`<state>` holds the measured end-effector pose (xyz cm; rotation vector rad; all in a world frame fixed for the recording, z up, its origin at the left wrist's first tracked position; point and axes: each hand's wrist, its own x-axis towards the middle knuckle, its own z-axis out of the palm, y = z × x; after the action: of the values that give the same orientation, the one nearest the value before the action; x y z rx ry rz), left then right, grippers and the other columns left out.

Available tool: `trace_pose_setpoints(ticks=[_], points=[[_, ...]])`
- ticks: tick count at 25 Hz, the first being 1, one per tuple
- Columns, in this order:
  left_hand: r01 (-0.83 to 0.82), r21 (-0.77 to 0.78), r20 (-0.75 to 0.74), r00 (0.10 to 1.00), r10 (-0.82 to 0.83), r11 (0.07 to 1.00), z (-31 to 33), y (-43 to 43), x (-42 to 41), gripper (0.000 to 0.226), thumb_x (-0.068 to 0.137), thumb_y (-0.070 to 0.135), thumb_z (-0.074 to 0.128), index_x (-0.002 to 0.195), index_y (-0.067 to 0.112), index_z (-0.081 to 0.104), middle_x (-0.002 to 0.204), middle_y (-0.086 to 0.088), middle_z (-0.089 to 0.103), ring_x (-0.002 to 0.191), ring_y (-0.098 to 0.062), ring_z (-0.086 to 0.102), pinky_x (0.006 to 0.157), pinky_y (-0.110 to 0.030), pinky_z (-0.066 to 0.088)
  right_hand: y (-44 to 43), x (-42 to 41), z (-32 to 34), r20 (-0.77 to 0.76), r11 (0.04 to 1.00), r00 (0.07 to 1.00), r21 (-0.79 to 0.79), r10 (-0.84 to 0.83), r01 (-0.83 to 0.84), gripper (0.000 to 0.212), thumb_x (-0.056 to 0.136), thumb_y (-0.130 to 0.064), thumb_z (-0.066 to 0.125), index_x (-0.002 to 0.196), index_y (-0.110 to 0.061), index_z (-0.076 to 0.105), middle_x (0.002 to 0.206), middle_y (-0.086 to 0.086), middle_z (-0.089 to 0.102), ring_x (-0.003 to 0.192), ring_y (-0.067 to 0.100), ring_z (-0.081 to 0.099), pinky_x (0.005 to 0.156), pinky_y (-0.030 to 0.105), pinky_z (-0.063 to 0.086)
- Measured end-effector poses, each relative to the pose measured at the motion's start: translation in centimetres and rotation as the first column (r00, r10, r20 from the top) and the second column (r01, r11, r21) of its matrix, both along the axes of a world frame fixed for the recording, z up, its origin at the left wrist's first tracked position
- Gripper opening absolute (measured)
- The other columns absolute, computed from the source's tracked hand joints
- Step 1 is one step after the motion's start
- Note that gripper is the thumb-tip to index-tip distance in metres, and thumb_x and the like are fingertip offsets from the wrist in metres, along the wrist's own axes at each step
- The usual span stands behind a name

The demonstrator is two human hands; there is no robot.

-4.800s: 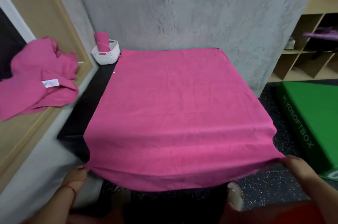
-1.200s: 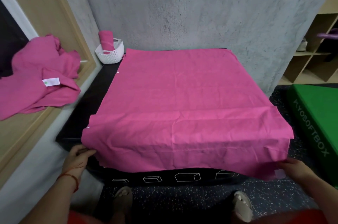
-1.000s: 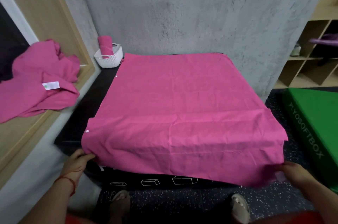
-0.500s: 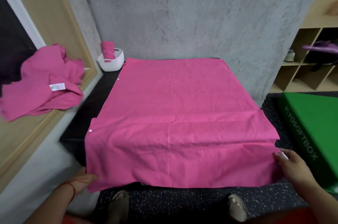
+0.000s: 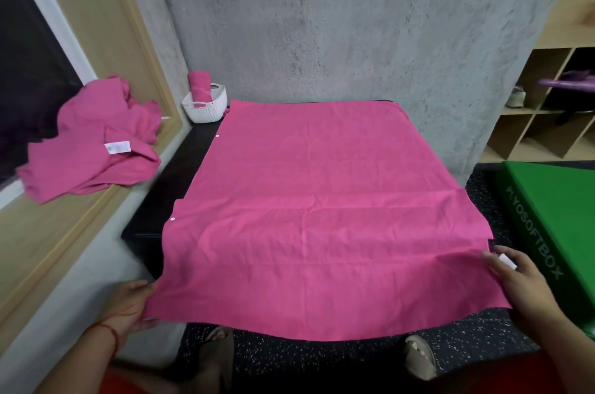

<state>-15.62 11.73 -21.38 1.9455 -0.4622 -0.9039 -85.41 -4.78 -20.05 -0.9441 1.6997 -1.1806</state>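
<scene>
A large pink cloth (image 5: 309, 200) lies spread over a black box-shaped platform (image 5: 180, 168), with a folded layer across its near part and its near edge hanging past the front. My left hand (image 5: 132, 303) grips the near left corner of the cloth. My right hand (image 5: 521, 281) holds the near right edge, fingers curled over the fabric beside a small white tag (image 5: 507, 261). Small white snap buttons show along the cloth's left edge.
A heap of pink cloths (image 5: 93, 139) lies on the wooden sill at left. A white basket (image 5: 206, 105) with a rolled pink cloth stands at the platform's back left corner. A green soft box (image 5: 557, 226) sits to the right, wooden shelves behind it. My feet are below.
The near part of the cloth has been folded back over itself since the earliest frame. In the last second both hands pulled the folded edge toward me and smoothed it flatter.
</scene>
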Motion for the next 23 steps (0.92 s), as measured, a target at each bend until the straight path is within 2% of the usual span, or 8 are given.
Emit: trace_pose_setpoints(ticks=[2, 6, 10, 13, 16, 18, 21, 23], points=[[-0.017, -0.018, -0.079, 0.997, 0.016, 1.0, 0.8, 0.5, -0.8, 0.014, 0.1, 0.019, 0.069, 0.099, 0.006, 0.064, 0.093, -0.018, 0.066, 0.074, -0.03, 0.062, 0.057, -0.044, 0.062, -0.2, -0.3, -0.8, 0.009, 0.988, 0.997, 0.128, 0.08, -0.081, 0.063, 0.072, -0.039, 0.092, 0.122, -0.007, 0.071, 0.109, 0.024, 0.076, 0.097, 0.041, 0.075, 0.096, 0.055, 0.057], [0.034, -0.049, -0.117, 0.992, -0.04, 0.998, 1.1, 0.9, -1.2, 0.015, 0.097, 0.01, 0.071, 0.098, 0.001, 0.059, 0.088, -0.02, 0.063, 0.074, -0.029, 0.062, 0.055, -0.039, 0.063, 0.5, 0.0, -0.9, 0.024, 0.917, 0.987, 0.366, 0.158, -0.156, 0.048, 0.07, -0.007, 0.092, 0.107, 0.01, 0.068, 0.09, 0.035, 0.075, 0.078, 0.046, 0.074, 0.083, 0.068, 0.06], [0.174, -0.096, -0.139, 0.973, -0.186, 0.98, -0.2, 0.9, -1.5, 0.016, 0.096, -0.011, 0.06, 0.092, 0.005, 0.057, 0.092, -0.017, 0.062, 0.081, -0.024, 0.062, 0.063, -0.03, 0.062, 1.3, 0.5, -0.4, 0.124, 0.886, 0.964, 0.381, 0.233, -0.264, 0.029, 0.083, 0.008, 0.077, 0.11, 0.012, 0.067, 0.098, 0.035, 0.075, 0.082, 0.043, 0.073, 0.072, 0.049, 0.065], [0.189, -0.087, -0.138, 0.97, -0.2, 0.978, -1.5, 0.5, -1.2, 0.016, 0.097, -0.013, 0.056, 0.1, -0.001, 0.067, 0.107, -0.023, 0.068, 0.09, -0.026, 0.065, 0.074, -0.034, 0.059, 1.7, 0.6, -0.5, 0.068, 0.908, 0.964, 0.323, 0.258, -0.266, 0.02, 0.094, -0.003, 0.073, 0.109, 0.008, 0.068, 0.093, 0.026, 0.075, 0.082, 0.035, 0.065, 0.077, 0.043, 0.054], [0.222, -0.069, -0.122, 0.966, -0.23, 0.972, -2.1, 0.4, -0.6, 0.033, 0.092, -0.02, 0.052, 0.106, 0.0, 0.074, 0.115, -0.02, 0.073, 0.104, -0.031, 0.068, 0.087, -0.038, 0.055, 1.8, 0.7, -0.3, -0.043, 0.952, 0.973, 0.224, 0.225, -0.21, 0.013, 0.104, -0.019, 0.066, 0.101, -0.007, 0.07, 0.079, 0.018, 0.061, 0.063, 0.023, 0.051, 0.056, 0.029, 0.04], [0.304, -0.066, -0.066, 0.949, -0.308, 0.95, -2.3, 0.5, -0.3, 0.055, 0.081, -0.029, 0.048, 0.113, 0.006, 0.077, 0.118, -0.018, 0.075, 0.114, -0.035, 0.068, 0.096, -0.041, 0.053, 2.0, 0.9, 0.1, -0.129, 0.963, 0.961, 0.146, 0.244, -0.225, 0.012, 0.108, -0.022, 0.061, 0.109, -0.015, 0.071, 0.069, 0.015, 0.057, 0.048, 0.017, 0.042, 0.048, 0.022, 0.032], [0.375, -0.105, 0.039, 0.927, -0.373, 0.921, -2.4, 0.4, -0.1, 0.069, 0.074, -0.036, 0.049, 0.116, 0.011, 0.076, 0.125, -0.016, 0.071, 0.122, -0.033, 0.063, 0.094, -0.033, 0.054, 2.6, 1.1, 1.0, -0.092, 0.972, 0.967, 0.034, 0.236, -0.233, 0.03, 0.105, -0.02, 0.066, 0.131, -0.035, 0.062, 0.089, 0.014, 0.075, 0.047, 0.019, 0.046, 0.04, 0.023, 0.033], [0.372, -0.123, 0.144, 0.924, -0.354, 0.92, -2.3, 0.1, -0.2, 0.062, 0.075, -0.035, 0.058, 0.112, 0.012, 0.076, 0.125, -0.016, 0.071, 0.125, -0.035, 0.061, 0.1, -0.035, 0.053, 2.9, 1.1, 1.4, -0.006, 0.979, 0.979, -0.001, 0.203, -0.203, 0.041, 0.1, -0.02, 0.07, 0.136, -0.04, 0.06, 0.108, 0.016, 0.075, 0.066, 0.025, 0.059, 0.046, 0.028, 0.045]])
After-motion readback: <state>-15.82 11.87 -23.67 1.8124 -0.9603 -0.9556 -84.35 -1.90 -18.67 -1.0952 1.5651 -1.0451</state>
